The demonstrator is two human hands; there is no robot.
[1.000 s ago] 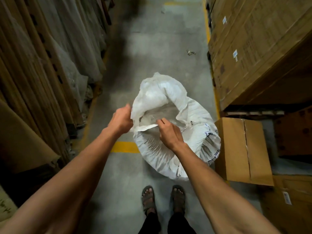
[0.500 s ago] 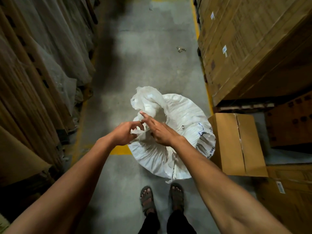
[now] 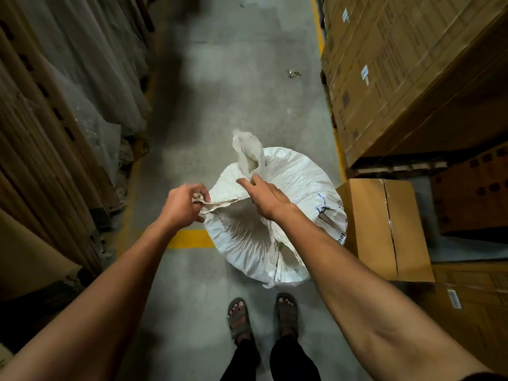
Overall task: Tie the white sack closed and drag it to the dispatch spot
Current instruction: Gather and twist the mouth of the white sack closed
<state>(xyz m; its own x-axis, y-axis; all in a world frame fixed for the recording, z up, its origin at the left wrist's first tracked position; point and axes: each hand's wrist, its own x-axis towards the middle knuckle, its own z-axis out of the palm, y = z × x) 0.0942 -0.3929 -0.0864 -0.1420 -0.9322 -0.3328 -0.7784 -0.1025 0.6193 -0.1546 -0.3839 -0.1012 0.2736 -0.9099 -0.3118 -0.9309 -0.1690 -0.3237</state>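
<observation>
While the left hand (image 3: 182, 204) pinches one gathered flap of the white sack (image 3: 277, 215) in a curled grip, the right hand (image 3: 265, 196) lies on the cloth with straight fingers, reaching toward the other twisted flap (image 3: 248, 152) that stands up from the mouth. Holding one flap taut probably leaves the second free to be crossed over for a knot, which is not yet made. The sack sits on the concrete floor (image 3: 225, 92) of a narrow warehouse aisle, touching a cardboard box (image 3: 384, 229) on its right, across a yellow floor line (image 3: 189, 239).
</observation>
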